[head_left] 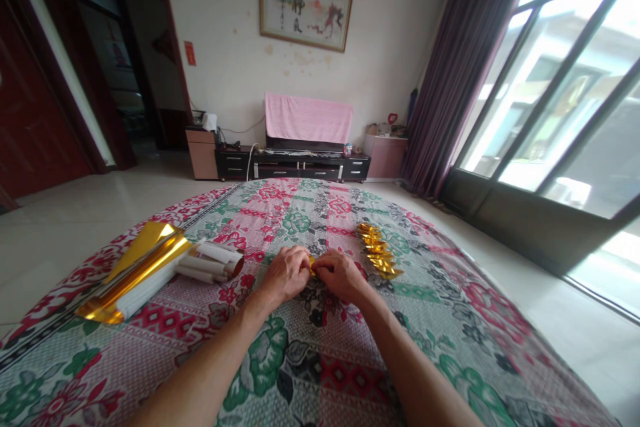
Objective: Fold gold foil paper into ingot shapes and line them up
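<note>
A small piece of gold foil paper [313, 265] shows between my two hands, mostly covered by the fingers. My left hand [287, 272] pinches it from the left, and my right hand [341, 273] pinches it from the right. Both hands are close together just above or on the flowered tablecloth. To the right of them lies a row of folded gold foil pieces [379, 251], with pointed ends. Off to the left is a stack of gold foil sheets [145, 267], partly curled. Beside it are several rolled white papers [213, 260].
The round table wears a pink, green and grey flowered cloth [265, 360]. Beyond it stands a low black cabinet [305, 165], with a pink cloth [309, 117] draped over something on it. A large window [560, 93] is at the right.
</note>
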`<state>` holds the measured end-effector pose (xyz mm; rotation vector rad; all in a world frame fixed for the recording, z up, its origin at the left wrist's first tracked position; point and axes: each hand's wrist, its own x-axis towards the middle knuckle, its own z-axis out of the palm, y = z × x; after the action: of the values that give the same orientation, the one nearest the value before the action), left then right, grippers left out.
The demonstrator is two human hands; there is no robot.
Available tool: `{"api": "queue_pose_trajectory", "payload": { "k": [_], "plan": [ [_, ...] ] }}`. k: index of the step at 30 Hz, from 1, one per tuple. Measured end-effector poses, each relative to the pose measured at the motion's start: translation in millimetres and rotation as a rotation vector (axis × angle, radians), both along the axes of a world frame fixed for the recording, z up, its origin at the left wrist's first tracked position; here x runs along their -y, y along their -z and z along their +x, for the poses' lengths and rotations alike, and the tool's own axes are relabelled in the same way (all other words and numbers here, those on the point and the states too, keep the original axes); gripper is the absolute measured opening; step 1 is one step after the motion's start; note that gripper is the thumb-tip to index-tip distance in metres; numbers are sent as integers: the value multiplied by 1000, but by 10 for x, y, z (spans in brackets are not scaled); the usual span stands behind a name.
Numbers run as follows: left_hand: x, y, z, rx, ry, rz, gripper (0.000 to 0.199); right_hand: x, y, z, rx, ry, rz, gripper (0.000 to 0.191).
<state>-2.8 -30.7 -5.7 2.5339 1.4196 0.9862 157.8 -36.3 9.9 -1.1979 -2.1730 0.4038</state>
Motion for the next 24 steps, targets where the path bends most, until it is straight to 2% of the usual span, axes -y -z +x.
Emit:
{"api": "queue_pose_trajectory", "payload": {
  "k": [6, 13, 19, 24],
  "plan": [
    [22, -20, 4, -9, -17, -21, 15, 4, 7, 3, 0, -24, 17, 21],
    [-15, 23, -7, 7, 3, -22, 15, -6, 43, -37, 6, 85, -19, 20],
    [-54, 56, 3, 64, -17, -47, 14, 1, -18, -122, 60, 212, -126, 23],
    [-130, 79, -41, 124, 15, -126, 13, 18, -71, -129, 95, 201, -154, 23]
  ]
}}
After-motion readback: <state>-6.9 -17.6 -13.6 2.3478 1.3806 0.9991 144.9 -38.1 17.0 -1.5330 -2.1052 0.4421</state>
